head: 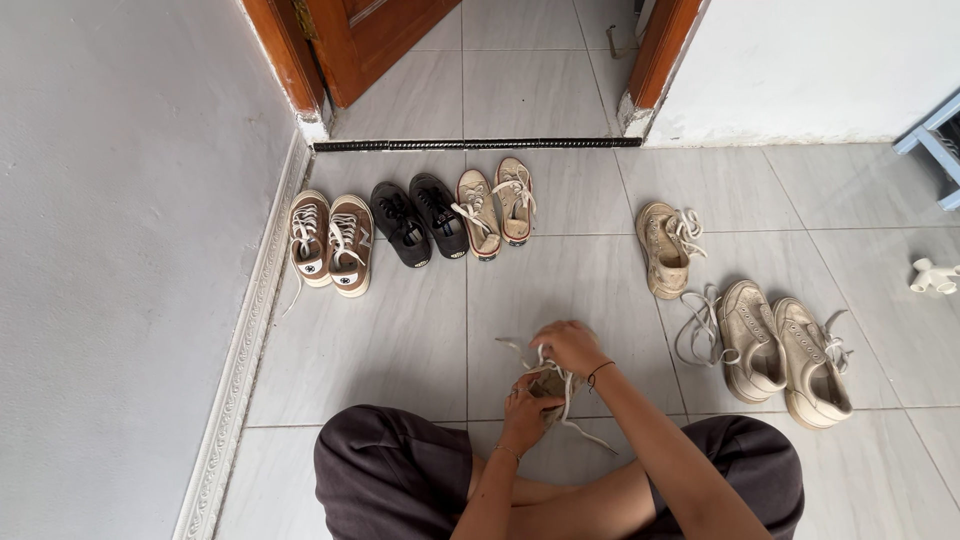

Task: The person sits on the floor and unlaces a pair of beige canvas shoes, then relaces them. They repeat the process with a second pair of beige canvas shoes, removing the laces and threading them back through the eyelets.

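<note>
I sit on the tiled floor with my knees apart. Both hands work at a beige sneaker (548, 385) right in front of me. My left hand (524, 410) grips the shoe and one strand of its white lace (590, 434). My right hand (570, 346), a dark band on its wrist, pinches the laces over the top of the shoe. Most of the shoe is hidden under my hands.
Along the far tiles stand a brown pair (330, 242), a black pair (420, 220) and a tan pair (497, 205). A single beige sneaker (664, 248) and a cream pair (785, 350) with loose laces lie right. Grey wall left, wooden door (365, 35) ahead, white pipe fitting (935, 277) far right.
</note>
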